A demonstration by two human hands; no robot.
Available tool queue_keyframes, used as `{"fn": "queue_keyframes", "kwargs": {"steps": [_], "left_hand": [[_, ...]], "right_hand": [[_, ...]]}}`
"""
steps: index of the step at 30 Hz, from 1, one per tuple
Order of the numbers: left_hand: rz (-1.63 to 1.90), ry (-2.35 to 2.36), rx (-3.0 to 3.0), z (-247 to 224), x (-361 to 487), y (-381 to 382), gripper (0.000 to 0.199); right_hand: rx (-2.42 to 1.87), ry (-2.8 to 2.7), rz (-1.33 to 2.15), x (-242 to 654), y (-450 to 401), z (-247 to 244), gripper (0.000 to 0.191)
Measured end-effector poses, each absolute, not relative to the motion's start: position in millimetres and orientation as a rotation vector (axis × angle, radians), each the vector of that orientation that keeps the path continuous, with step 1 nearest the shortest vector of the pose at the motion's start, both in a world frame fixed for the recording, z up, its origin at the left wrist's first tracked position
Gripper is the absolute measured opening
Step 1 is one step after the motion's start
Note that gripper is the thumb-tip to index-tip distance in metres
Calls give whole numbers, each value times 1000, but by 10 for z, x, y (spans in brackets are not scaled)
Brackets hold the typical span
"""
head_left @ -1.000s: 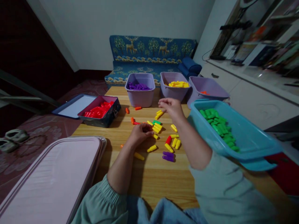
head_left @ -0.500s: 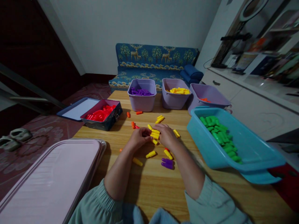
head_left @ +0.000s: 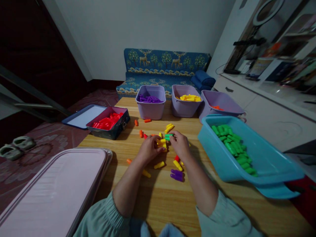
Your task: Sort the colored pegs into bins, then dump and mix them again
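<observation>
Evidently both hands are partly curled over the middle of the tabletop point(head_left: 158, 194). The left hand point(head_left: 149, 149) is half closed, thumb and fingers gripping a small cluster of yellow pieces point(head_left: 162, 141); their exact number is hidden by the fingers. The right hand point(head_left: 180, 144), bent with its fingers close together, pinches the right ends of two green pieces point(head_left: 168, 135), which lie just beside the yellow cluster.

Around them, two purple pieces point(head_left: 176, 175) lie side by side nearer the person, and two yellow sticks point(head_left: 169, 128) sit together beyond the hands. Three orange pieces point(head_left: 141, 133) lie towards the tin box point(head_left: 108, 122) and the first bin. Three lilac bins point(head_left: 150, 110) stand along the far edge, with one teal tub point(head_left: 212, 149) at the right and one tin box at the left.

The green pair's long axis runs left to right, roughly level. The gripped yellow pieces that show lie mostly the same way. The purple pair also runs crosswise, its narrower rounded tips pointing left.
</observation>
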State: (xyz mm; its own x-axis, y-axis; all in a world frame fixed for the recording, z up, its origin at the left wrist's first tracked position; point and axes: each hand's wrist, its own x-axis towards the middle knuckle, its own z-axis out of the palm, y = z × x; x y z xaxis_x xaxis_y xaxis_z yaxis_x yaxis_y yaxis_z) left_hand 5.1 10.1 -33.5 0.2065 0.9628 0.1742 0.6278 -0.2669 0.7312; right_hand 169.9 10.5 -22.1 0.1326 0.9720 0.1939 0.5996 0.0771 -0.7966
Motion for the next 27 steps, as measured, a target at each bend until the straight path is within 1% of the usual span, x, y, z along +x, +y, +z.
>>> {"fn": "queue_keyframes", "kwargs": {"steps": [1, 3, 5, 6, 10, 11, 17, 23, 25, 27], "left_hand": [[872, 1476, 1955, -337, 51, 105, 38], [901, 1463, 1911, -343, 50, 110, 35], [911, 1429, 1867, -350, 49, 110, 35], [913, 1415, 1854, -353, 48, 109, 36], [909, 1413, 1843, -349, 43, 99, 36], [907, 1413, 1845, -346, 41, 98, 36], [928, 1386, 1809, -359, 36, 111, 35], [834, 1410, 1866, -369, 38, 118, 34], [820, 1433, 1878, -361, 41, 114, 35], [816, 1447, 1876, -352, 46, 112, 35]], "right_hand": [[-1520, -1434, 719, 1701, 107, -216, 19], [-1320, -1193, 970, 1695, 92, -169, 22], [-1135, -998, 1128, 1687, 61, -77, 28], [-1055, -924, 1163, 1688, 45, -21, 27], [-872, -686, 1107, 1773, 28, 199, 7], [-844, -624, 1072, 1817, 35, 246, 8], [-618, -436, 921, 2127, 32, 478, 26], [-457, -183, 930, 2223, -83, 665, 44], [-466, -169, 973, 2210, -108, 693, 47], [-533, -255, 1040, 2182, -115, 685, 43]]}}
